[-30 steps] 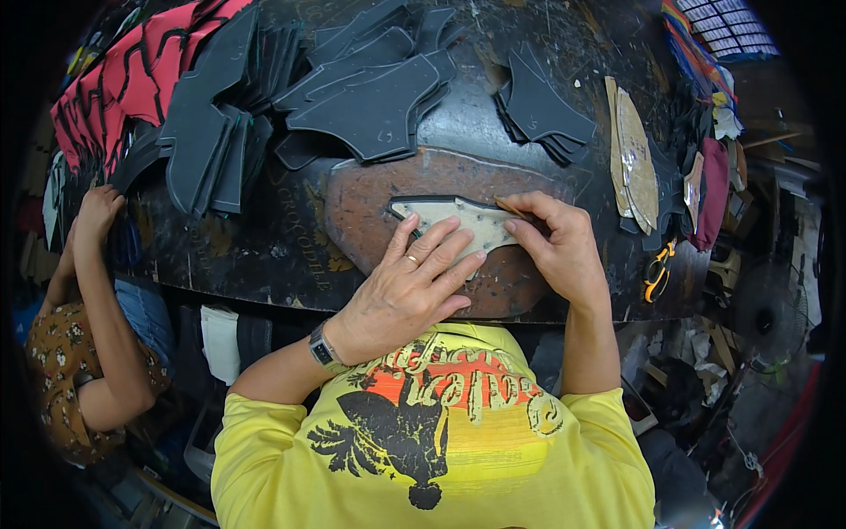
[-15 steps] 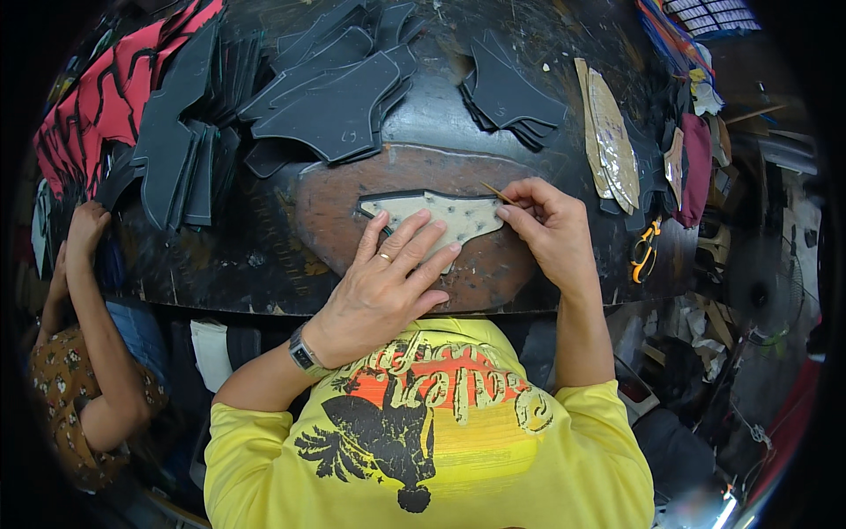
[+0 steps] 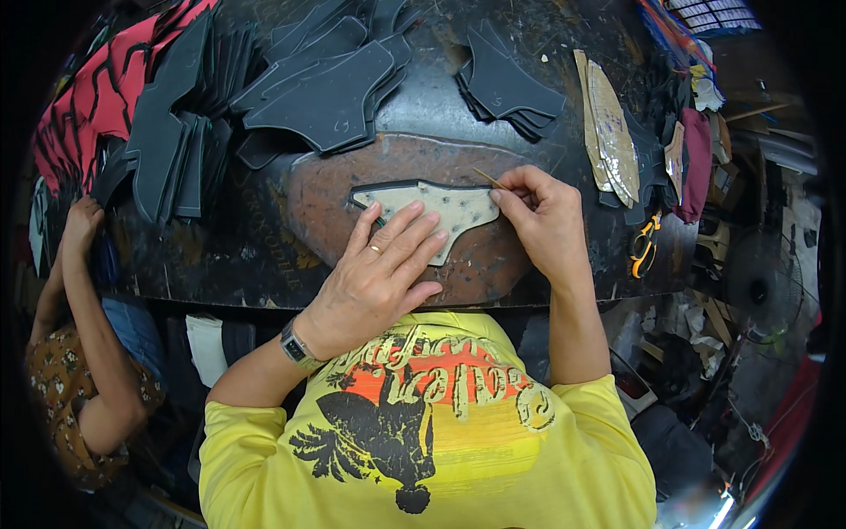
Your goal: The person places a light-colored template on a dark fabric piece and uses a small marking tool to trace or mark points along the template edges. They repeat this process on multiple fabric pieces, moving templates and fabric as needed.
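Note:
My left hand lies with its fingers spread on a pale template dotted with dark marks. The template rests over a dark cut piece, whose edge shows along the top. At the template's right end, my right hand pinches a thin yellowish stick between thumb and fingers. The stick's far end points up and to the left, close to the upper edge; whether it touches cannot be seen. Under both pieces is a worn brown board.
Stacks of dark cut pieces and red pieces lie across the far left. More dark pieces, brown patterns and orange-handled scissors sit to the right. Another person's hand is at the left edge.
The whole view has shifted slightly, so the table's things appear a little higher and to the left. Both hands keep nearly the same places on the template.

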Available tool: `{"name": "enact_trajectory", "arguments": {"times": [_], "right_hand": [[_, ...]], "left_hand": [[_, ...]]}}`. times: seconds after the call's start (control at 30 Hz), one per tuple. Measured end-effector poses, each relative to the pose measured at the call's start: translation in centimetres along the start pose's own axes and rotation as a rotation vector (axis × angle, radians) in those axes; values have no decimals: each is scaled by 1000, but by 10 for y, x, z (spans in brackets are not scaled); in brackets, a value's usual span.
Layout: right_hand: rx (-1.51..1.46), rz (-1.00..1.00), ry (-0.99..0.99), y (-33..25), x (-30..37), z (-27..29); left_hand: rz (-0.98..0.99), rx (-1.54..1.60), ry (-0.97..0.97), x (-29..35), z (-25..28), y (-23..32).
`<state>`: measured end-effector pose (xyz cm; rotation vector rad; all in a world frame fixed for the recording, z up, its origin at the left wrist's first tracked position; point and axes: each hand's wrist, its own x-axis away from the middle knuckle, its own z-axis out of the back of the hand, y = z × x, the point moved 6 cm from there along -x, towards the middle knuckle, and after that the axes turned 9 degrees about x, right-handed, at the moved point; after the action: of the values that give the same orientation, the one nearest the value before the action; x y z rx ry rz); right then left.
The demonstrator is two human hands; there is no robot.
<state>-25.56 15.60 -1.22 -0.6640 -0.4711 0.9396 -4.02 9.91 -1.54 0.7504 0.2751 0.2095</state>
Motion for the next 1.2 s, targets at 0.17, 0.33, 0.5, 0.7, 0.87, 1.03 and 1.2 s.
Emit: {"name": "enact_trajectory", "arguments": {"times": [0.17, 0.33, 0.5, 0.7, 0.87, 1.03, 1.2], "right_hand": [[8, 4, 13, 0, 1, 1], [17, 2, 4, -1, 0, -1], [16, 28, 46, -1, 3, -2], [-120, 120, 125, 2, 5, 8], [-275, 178, 358, 1, 23, 38], [-585, 114, 212, 5, 32, 21], [-516, 207, 168, 3, 28, 4]], "left_hand": [[-5, 7, 21, -1, 0, 1], [-2, 12, 30, -3, 4, 1], [-31, -12, 52, -7, 7, 1], [-49, -60, 63, -9, 11, 2], [-11, -67, 67, -15, 15, -2], [21, -86, 86, -20, 18, 0], [60, -93, 41, -20, 19, -2]]}}
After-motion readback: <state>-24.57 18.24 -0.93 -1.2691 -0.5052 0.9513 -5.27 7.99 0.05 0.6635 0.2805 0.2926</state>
